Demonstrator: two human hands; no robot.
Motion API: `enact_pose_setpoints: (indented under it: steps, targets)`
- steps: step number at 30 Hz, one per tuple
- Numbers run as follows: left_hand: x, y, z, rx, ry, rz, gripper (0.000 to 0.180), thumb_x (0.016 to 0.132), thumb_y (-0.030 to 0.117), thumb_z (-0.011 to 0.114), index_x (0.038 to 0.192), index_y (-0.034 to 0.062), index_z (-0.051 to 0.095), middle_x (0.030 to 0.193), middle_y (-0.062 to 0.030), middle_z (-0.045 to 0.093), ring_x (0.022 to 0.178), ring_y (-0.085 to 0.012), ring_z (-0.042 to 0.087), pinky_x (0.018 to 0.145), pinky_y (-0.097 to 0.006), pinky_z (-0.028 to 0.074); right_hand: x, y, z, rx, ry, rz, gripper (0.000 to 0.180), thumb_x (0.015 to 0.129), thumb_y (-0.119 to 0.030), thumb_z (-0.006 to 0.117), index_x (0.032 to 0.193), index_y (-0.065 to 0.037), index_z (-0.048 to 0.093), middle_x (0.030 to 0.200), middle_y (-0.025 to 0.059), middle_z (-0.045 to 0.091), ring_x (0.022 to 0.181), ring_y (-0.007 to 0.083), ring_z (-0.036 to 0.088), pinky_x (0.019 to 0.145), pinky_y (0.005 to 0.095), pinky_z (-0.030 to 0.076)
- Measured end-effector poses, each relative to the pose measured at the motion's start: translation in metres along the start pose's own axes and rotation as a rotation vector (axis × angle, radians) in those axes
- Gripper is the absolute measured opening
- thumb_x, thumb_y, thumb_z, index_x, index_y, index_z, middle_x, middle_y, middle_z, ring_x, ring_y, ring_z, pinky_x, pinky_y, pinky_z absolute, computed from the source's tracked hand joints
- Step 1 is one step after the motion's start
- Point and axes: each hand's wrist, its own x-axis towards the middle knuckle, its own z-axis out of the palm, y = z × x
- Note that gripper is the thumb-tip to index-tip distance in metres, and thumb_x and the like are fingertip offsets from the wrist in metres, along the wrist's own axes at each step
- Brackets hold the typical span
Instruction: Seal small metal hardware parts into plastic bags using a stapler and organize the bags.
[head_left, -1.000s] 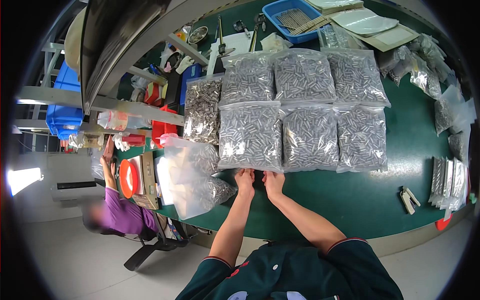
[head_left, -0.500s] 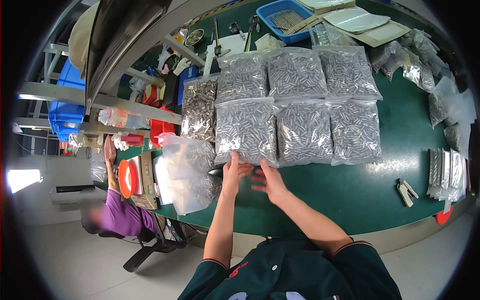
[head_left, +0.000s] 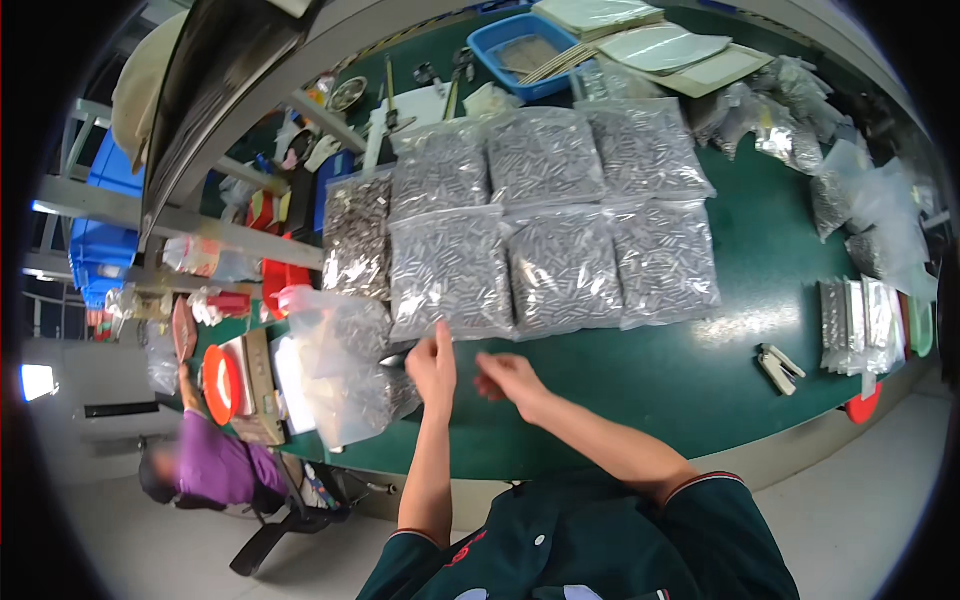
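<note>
Clear zip bags full of small metal pins lie in two rows. My left hand [head_left: 432, 372] is just below the front left bag [head_left: 450, 275], one digit stretched toward its lower edge; it holds nothing I can see. My right hand [head_left: 512, 382] is to its right over the green table, with fingers loosely bent, a little blurred and with nothing visible in them. In front of it lie the front middle bag [head_left: 565, 270] and the front right bag [head_left: 667, 262]. A dark pointed thing [head_left: 397, 360] shows left of my left hand, mostly hidden.
Left are a cloudy plastic bag of parts [head_left: 345, 385], a scale [head_left: 262, 385] and an orange dish [head_left: 222, 384]. A stapler [head_left: 779, 370] and flat clear packs [head_left: 860, 325] lie right. A blue basket [head_left: 482, 45] stands behind. A person in purple [head_left: 222, 455] sits at far left.
My hands have drawn back from the lower edge of the front left bag, and their fingers are more bent. The whole view has shifted, so the bags now appear further left.
</note>
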Motion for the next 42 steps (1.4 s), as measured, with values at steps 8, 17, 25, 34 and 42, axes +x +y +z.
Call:
enact_pose_setpoints:
  steps: [8,17,25,34,42]
  targets:
    - [0.046,0.064,0.039,0.873,0.218,0.785,0.073,0.087,0.046,0.048,0.142,0.0049,0.023,0.148,-0.0158,0.02,0.137,-0.0305,0.017,0.108,-0.047,0.016,-0.084,0.025,-0.07,-0.231,-0.094,-0.215,0.021,0.088,-0.02,0.057,0.098,-0.002,0.059,0.084,0.0064,0.062,0.068,0.0122,0.059,0.061,0.0252,0.048]
    - [0.056,0.059,0.051,0.86,0.24,0.858,0.069,0.087,0.044,0.048,0.14,0.005,0.027,0.146,-0.0143,0.026,0.136,-0.03,0.021,0.107,-0.047,0.017,-0.226,-0.081,-0.328,-1.614,1.056,-0.421,0.09,0.066,-0.034,0.075,0.139,-0.01,0.027,0.134,0.0171,0.034,0.127,0.0385,0.029,0.104,0.0554,0.022]
    - [0.062,0.056,0.057,0.882,0.21,0.84,0.064,0.089,0.036,0.046,0.142,0.0084,0.025,0.147,-0.0124,0.023,0.136,-0.0296,0.02,0.108,-0.048,0.016,-0.257,-0.061,-0.447,-1.48,1.313,-0.456,0.069,0.07,-0.016,0.071,0.128,0.0,0.036,0.122,0.0179,0.044,0.118,0.0356,0.038,0.1,0.0474,0.03]
    - [0.038,0.067,0.066,1.01,0.487,0.724,0.055,0.093,0.036,0.039,0.14,0.0085,0.028,0.147,-0.0141,0.023,0.135,-0.0318,0.022,0.107,-0.051,0.016,-0.259,-0.326,-0.47,-1.369,1.381,-0.942,0.06,0.069,-0.009,0.067,0.121,0.0,0.041,0.126,0.0205,0.041,0.094,0.0371,0.056,0.074,0.0458,0.047]
    - [-0.08,0.069,0.108,0.777,0.547,0.756,0.045,0.09,0.022,0.049,0.131,0.0041,0.04,0.141,-0.02,0.031,0.128,-0.0371,0.031,0.101,-0.051,0.024,-0.245,-0.451,-0.562,-1.609,1.295,-0.205,0.026,0.071,-0.016,0.063,0.093,-0.004,0.061,0.098,0.0169,0.064,0.086,0.0319,0.064,0.076,0.0399,0.053]
